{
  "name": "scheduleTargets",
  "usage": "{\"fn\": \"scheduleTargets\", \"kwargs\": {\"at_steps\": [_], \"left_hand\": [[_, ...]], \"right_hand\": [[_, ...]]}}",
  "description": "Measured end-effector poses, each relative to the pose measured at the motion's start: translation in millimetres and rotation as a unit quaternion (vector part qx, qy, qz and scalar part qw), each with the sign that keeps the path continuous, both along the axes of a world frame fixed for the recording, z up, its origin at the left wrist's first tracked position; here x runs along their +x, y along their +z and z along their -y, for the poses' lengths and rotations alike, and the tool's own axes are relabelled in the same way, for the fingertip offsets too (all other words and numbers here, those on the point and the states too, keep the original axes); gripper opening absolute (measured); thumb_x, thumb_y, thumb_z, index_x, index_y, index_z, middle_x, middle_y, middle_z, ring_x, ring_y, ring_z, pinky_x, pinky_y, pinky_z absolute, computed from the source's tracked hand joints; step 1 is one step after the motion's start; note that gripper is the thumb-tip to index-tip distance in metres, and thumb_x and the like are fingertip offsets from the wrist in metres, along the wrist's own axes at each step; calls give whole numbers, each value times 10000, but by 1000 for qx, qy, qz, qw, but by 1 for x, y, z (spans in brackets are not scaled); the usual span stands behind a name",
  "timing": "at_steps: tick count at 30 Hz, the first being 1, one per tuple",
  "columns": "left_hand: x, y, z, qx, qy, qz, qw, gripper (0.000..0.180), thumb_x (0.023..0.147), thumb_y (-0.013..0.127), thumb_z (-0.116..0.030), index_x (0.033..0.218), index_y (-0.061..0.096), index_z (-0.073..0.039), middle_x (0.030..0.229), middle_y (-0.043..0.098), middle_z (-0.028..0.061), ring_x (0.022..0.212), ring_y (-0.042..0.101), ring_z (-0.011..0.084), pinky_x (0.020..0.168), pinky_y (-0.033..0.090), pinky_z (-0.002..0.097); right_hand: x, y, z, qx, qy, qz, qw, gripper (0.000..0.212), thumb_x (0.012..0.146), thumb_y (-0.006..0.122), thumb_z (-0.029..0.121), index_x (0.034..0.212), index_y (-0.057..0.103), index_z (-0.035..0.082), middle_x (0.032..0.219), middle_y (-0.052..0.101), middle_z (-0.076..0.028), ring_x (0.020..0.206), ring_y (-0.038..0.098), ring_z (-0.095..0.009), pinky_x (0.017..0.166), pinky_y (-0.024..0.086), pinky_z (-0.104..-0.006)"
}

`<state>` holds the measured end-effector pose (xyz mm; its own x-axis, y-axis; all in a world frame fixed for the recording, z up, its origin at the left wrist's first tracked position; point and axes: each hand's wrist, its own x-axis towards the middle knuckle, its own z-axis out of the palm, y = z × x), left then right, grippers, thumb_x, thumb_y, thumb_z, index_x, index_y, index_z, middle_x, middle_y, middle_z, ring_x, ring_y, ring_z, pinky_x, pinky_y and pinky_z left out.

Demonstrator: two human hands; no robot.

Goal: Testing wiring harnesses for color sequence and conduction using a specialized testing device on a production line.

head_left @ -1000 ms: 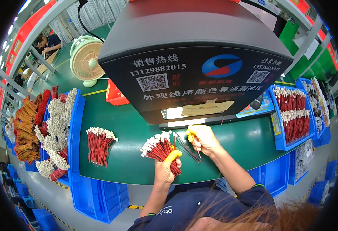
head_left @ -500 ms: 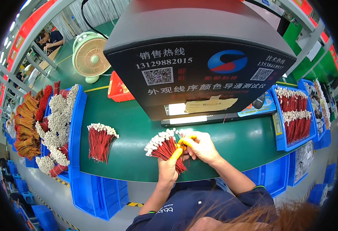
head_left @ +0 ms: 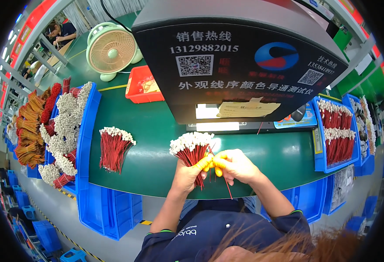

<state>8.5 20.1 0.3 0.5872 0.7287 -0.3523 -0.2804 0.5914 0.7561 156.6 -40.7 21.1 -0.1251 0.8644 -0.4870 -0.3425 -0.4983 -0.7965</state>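
My left hand (head_left: 187,174) is wrapped round a bundle of red wires with white connectors (head_left: 191,150), whose connector ends fan out away from me. Yellow finger covers show on both hands. Close against it, my right hand (head_left: 238,166) is closed in a pinch, fingertips meeting the left thumb. A loose red wire (head_left: 228,188) hangs below the right fingertips and seems held there; its upper part is hidden by the fingers. Left of my hands, another bundle of red wires (head_left: 114,150) lies on the green table (head_left: 152,153).
Ahead stands a large black tester box (head_left: 244,56) with a lit opening. A green fan (head_left: 112,52) and a red bin (head_left: 135,89) are beyond to the left. Wire bundles fill a blue bin (head_left: 87,139) at left and a blue tray (head_left: 316,150) at right.
The view has shifted slightly. My right fingers have come down against the left thumb, and a single red wire now hangs below them. The left hand still grips the bundle.
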Motion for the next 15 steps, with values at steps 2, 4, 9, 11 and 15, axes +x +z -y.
{"fn": "scheduleTargets", "kwargs": {"at_steps": [2,4,9,11,15], "left_hand": [[0,-2,-1,-8,-17,-4,1000,124,764,595,-86,856,550,-17,596,509,25,435,454,86,368,369,228],[-1,-11,0,-134,-9,78,988,127,782,577,-133,851,552,-30,592,511,21,423,442,89,364,356,221],[4,-11,10,-128,66,60,988,128,810,538,-128,895,523,-34,638,522,40,455,449,96,390,368,218],[-3,-16,7,-119,81,84,986,133,804,524,-84,923,510,-27,677,541,67,501,472,109,407,383,225],[-2,-21,12,-121,93,67,986,163,778,531,-34,936,493,-20,735,544,90,573,507,152,446,425,260]], "right_hand": [[-2,4,2,65,54,94,992,206,852,477,192,863,556,3,604,533,-44,353,382,-55,343,353,-182],[-3,0,2,62,90,73,991,216,853,475,187,880,553,-12,651,561,-47,403,443,-61,384,382,-187],[2,9,-6,85,-5,128,988,226,837,503,209,824,575,-4,584,551,-49,354,412,-62,333,325,-189],[17,-6,-10,72,-124,98,985,268,823,510,234,764,571,-20,519,522,-46,307,387,-58,294,301,-182],[21,-22,-26,45,-163,0,986,259,819,508,196,718,565,-35,501,502,-50,295,367,-60,282,285,-183]]}}
